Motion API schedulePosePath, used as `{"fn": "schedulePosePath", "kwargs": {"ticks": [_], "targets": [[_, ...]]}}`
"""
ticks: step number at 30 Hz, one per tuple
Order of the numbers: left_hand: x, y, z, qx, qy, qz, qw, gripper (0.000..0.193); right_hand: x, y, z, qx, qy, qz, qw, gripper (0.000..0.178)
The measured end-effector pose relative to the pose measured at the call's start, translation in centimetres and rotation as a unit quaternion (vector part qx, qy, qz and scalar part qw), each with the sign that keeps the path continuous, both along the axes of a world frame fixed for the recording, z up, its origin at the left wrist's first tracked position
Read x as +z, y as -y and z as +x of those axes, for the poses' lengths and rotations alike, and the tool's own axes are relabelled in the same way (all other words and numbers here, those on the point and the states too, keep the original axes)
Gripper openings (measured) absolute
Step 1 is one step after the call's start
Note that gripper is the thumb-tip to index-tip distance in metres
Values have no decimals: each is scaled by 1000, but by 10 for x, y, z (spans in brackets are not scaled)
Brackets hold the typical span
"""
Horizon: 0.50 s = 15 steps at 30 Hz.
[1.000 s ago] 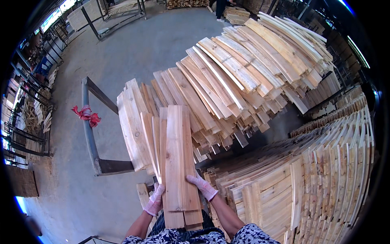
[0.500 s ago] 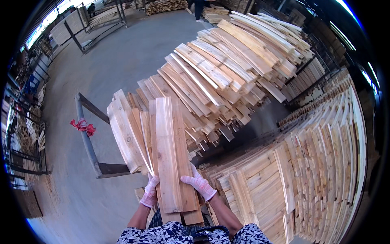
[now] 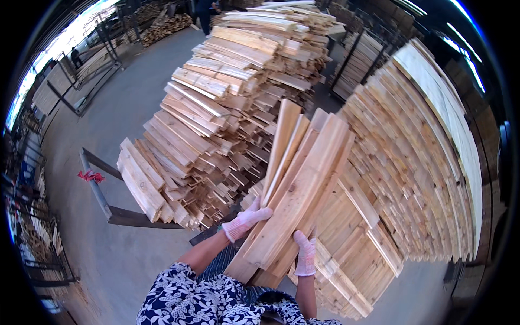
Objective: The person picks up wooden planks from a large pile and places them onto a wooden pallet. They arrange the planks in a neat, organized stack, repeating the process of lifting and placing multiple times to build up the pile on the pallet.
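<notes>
A loose bundle of several wooden boards (image 3: 295,203) is held between my two gloved hands in front of my body. It slants, its far ends up and to the right and its near ends at my waist. My left hand (image 3: 248,218), in a pale pink knitted glove, is closed on the bundle's left side. On the right edge, my right hand (image 3: 304,252) grips with its thumb on top; its other fingers are hidden beneath. Below and right of the bundle lies a layer of flat boards (image 3: 352,244).
A big heap of boards (image 3: 216,92) stretches from the left front to the back. At its near end stands a metal frame (image 3: 97,189) with a red tie (image 3: 90,176). Tall rows of stacked boards (image 3: 411,168) rise at the right. A person (image 3: 203,15) stands far back.
The held bundle has swung from upright before me to a slant toward the right, both hands moving right with it. My view has turned right, so the heap sits further left.
</notes>
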<state>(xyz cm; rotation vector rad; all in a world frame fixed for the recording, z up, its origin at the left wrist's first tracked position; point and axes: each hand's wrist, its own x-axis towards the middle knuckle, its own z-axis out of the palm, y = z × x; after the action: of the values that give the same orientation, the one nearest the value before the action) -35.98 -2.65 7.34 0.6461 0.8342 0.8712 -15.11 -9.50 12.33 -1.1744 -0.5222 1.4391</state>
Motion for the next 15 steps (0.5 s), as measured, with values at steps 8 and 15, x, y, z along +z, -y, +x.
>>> {"fn": "schedulePosePath", "kwargs": {"ticks": [8, 15], "targets": [[13, -33, 173, -252, -493, 217, 804, 109, -101, 43, 131, -150, 271, -159, 937, 91], [-7, -24, 183, -275, -546, 288, 737, 112, -50, 82, 164, -198, 158, -153, 955, 72]]}}
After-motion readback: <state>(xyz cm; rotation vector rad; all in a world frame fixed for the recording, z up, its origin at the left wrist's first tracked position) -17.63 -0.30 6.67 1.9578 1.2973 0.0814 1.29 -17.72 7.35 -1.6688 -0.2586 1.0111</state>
